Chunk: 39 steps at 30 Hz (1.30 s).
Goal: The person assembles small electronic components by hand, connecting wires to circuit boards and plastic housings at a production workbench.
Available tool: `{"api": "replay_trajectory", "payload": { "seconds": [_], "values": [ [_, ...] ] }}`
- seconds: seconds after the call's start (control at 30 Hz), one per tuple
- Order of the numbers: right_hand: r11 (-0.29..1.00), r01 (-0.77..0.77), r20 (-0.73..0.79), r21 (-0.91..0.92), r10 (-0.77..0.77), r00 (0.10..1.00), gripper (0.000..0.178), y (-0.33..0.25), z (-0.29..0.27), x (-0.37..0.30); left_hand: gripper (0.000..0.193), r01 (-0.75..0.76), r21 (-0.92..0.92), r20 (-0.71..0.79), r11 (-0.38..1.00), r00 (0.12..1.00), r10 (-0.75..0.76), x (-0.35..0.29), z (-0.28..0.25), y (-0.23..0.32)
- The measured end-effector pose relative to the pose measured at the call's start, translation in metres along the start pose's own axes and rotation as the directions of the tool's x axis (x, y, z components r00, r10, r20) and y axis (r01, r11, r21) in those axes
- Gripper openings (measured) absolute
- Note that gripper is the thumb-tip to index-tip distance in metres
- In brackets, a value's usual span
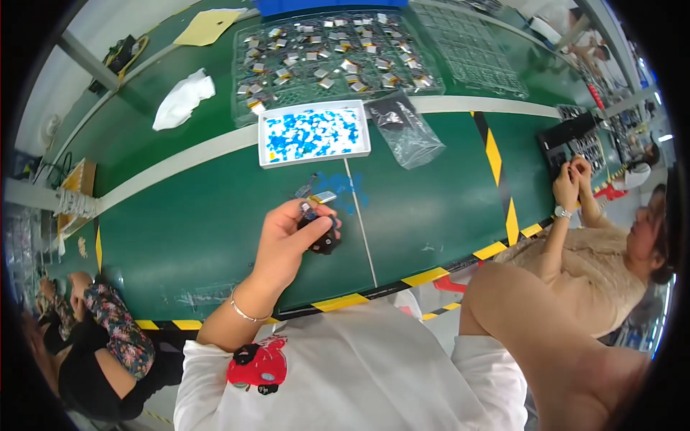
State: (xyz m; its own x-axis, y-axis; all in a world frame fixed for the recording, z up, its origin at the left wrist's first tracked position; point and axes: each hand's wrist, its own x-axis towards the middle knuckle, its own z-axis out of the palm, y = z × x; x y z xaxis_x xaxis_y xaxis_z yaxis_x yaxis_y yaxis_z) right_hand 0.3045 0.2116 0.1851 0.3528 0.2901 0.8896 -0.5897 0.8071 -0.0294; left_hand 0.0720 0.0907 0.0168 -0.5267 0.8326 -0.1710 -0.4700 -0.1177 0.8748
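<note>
My left hand (282, 237) is closed around a small black plastic housing (327, 243), its thumb lying over the top. Just beyond the fingers is a silver pouch battery (323, 197) with a yellowish edge; whether it is joined to the housing I cannot tell. Thin dark wiring (305, 188) lies beside the battery. A scatter of small blue pieces (348, 188) is on the green table past my hand. My right arm (517, 309) is bent up at the elbow toward the lower right, and its hand is out of the picture.
A white box (315, 159) of blue and white bits stands ahead, beside a clear bag (415, 144). Behind are a tray of batteries (244, 108), an empty-looking clear tray (467, 54) and a white cloth (183, 100). Co-workers sit left and right; one's hands (571, 176) work at the right.
</note>
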Motion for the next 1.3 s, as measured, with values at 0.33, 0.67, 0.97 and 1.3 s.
{"api": "replay_trajectory", "payload": {
  "seconds": [0.33,0.67,0.97,1.3],
  "values": [
    [0.828,-0.407,0.686,-0.385,0.552,0.474,0.02,0.073,0.023,-0.111,0.012,0.008,-0.024,-0.025,1.0,1.0,-0.009,-0.014,0.013,-0.001],
    [0.671,-0.669,0.642,-0.319,0.672,0.368,0.016,0.091,0.009,-0.193,0.01,0.096,-0.315,-0.075,0.944,0.989,-0.126,0.003,-0.008,-0.008],
    [0.668,-0.647,0.661,-0.367,0.677,0.323,0.013,0.097,0.005,-0.196,0.007,0.133,-0.278,-0.102,0.951,0.981,-0.167,0.007,-0.008,-0.019],
    [0.694,-0.201,0.623,-0.691,0.713,0.321,0.011,0.111,-0.026,-0.189,0.009,0.144,-0.105,-0.101,0.984,0.983,-0.155,-0.003,0.002,-0.009]
  ]
}}
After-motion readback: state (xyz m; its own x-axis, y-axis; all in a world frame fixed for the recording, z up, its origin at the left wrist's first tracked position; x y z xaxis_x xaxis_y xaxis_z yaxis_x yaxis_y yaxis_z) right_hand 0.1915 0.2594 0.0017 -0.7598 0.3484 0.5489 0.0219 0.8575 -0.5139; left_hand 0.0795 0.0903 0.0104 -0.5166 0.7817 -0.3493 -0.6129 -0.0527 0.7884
